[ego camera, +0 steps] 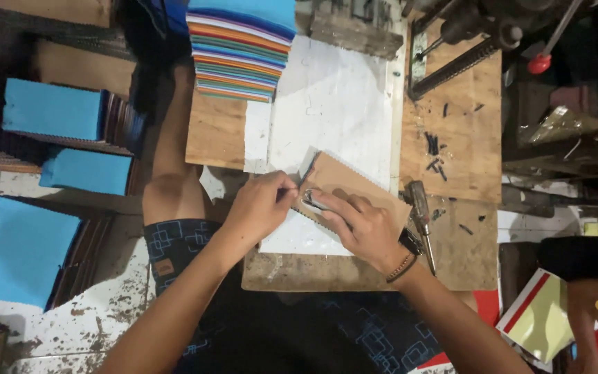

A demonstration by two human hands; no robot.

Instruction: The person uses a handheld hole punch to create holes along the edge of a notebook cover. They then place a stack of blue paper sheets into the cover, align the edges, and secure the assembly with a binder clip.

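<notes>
A tan stack of fabric swatches (344,181) with a pinked edge lies tilted on a white board (333,104) on the low wooden workbench (458,125). My left hand (261,204) pinches a small thin metal piece at the stack's near-left corner. My right hand (358,225) presses down on the stack beside a small metal clip at that same corner. A bracelet sits on my right wrist.
A pile of many-coloured fabric sheets (243,48) stands at the bench's back left. A screwdriver-like tool (420,208) lies right of my right hand, near small dark screws (436,156). A press with a red-knobbed lever (540,64) is back right. Blue-topped swatch stacks (50,107) sit on the floor at left.
</notes>
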